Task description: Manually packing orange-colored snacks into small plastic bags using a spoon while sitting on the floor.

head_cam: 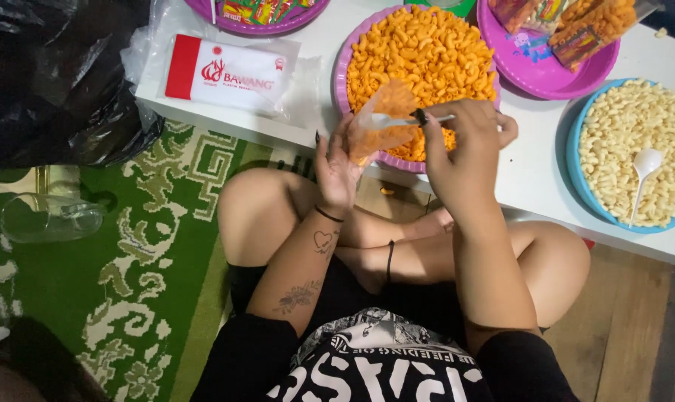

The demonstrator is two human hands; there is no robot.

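The fingers point(330, 152) of the left hand point(337, 167) are curled around the side of a small clear plastic bag point(382, 123), pinching it open and partly filled with orange snack; the right hand point(464, 149) has its fingers pressed together on the handle of a pale plastic spoon point(412, 119), whose bowl sits at the bag's mouth. Both hands hang right at the near edge of the white surface point(531, 171), above the rim of the purple bowl point(341, 74) heaped with orange curls, so there is little room between bag and bowl, while the space below the edge, over the person's crossed legs, is open. To the right, a blue bowl point(575, 171) of pale puffs holds a white spoon point(642, 171), well apart from the hands. A red-and-white packet of bags point(225, 74) lies to the left. Two more purple plates at the top are cut off by the frame, and a black plastic bag point(54, 74) fills the left corner. The spoon's bowl is hard to make out through the plastic.
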